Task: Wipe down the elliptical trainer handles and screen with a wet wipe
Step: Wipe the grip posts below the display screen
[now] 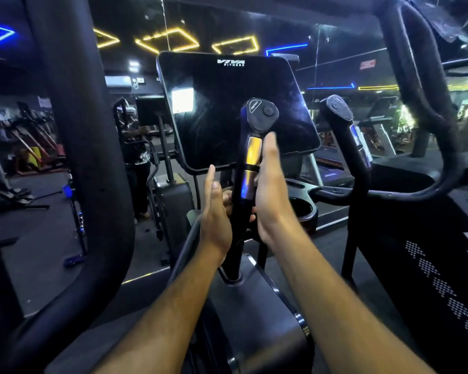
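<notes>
The elliptical's black inner handle, with shiny metal sensor plates and a button pod on top, stands in the centre. My left hand is at its left side, thumb pointing up, with fingers reaching round behind the stem. My right hand lies flat against the handle's right side, fingers straight along the metal plates. A dark, switched-off screen with streaks and reflections sits just behind. A second inner handle stands to the right. No wet wipe shows in either hand.
Thick black outer arm bars curve past at the left and right. A cup holder sits right of the handle. A mirror ahead reflects the gym, other machines and a standing person.
</notes>
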